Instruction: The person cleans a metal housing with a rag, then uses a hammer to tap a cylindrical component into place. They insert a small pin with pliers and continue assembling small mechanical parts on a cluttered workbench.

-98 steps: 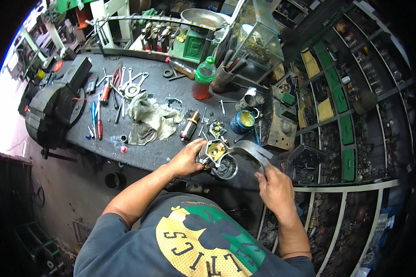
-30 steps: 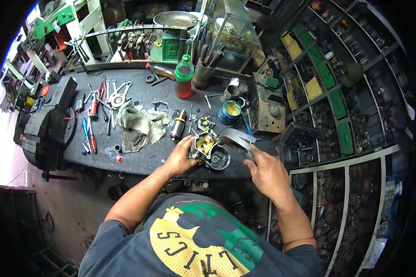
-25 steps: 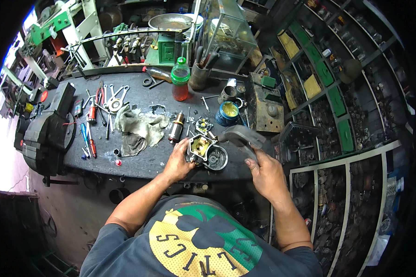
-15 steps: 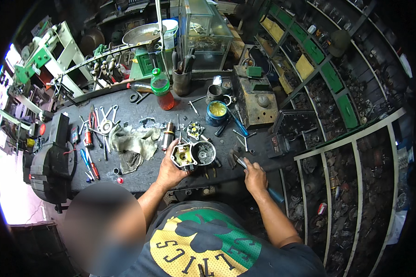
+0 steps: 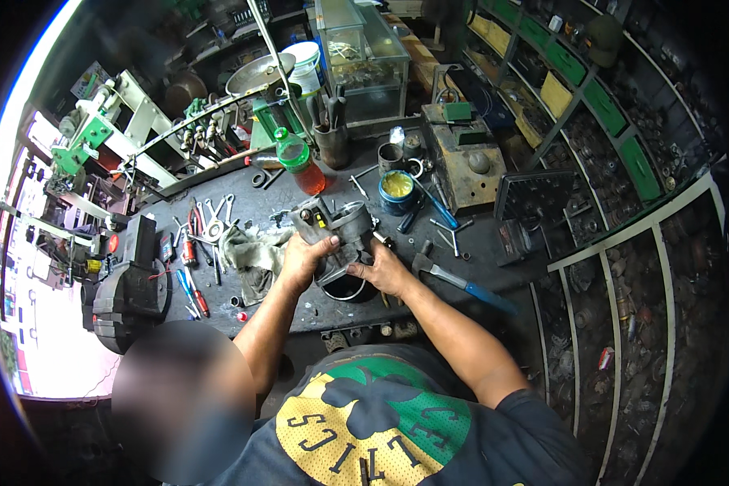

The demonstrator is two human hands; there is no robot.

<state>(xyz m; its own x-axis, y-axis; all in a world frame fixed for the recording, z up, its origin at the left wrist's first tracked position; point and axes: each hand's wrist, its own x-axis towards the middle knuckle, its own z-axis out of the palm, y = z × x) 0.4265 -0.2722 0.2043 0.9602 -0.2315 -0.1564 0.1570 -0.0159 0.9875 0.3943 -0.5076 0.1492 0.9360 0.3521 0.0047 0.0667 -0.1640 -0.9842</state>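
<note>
A grey cast-metal housing [image 5: 351, 221], with an open round end and a boxy side, is between my two hands above the front of the bench. My left hand [image 5: 306, 261] grips its left side, thumb across the metal. My right hand [image 5: 385, 271] is closed on its lower right side, fingers partly hidden. Directly below the housing shows a dark cylinder [image 5: 345, 288]; whether it is joined to the housing I cannot tell. Right of my right hand, a hammer [image 5: 455, 280] with a blue handle lies on the bench. A crumpled grey rag [image 5: 255, 255] lies left of my left hand.
A bench vise [image 5: 130, 279] stands at the left end. Pliers, screwdrivers and spanners [image 5: 213, 231] lie beside it. Behind are a green-topped bottle [image 5: 301, 166] of red liquid and a blue tub of yellow grease [image 5: 397, 188]. A rusty metal box [image 5: 467, 166] sits at the back right.
My right hand has let go of the hammer and taken hold of the housing. The housing has been turned and now sits a little higher. The head view has shifted.
</note>
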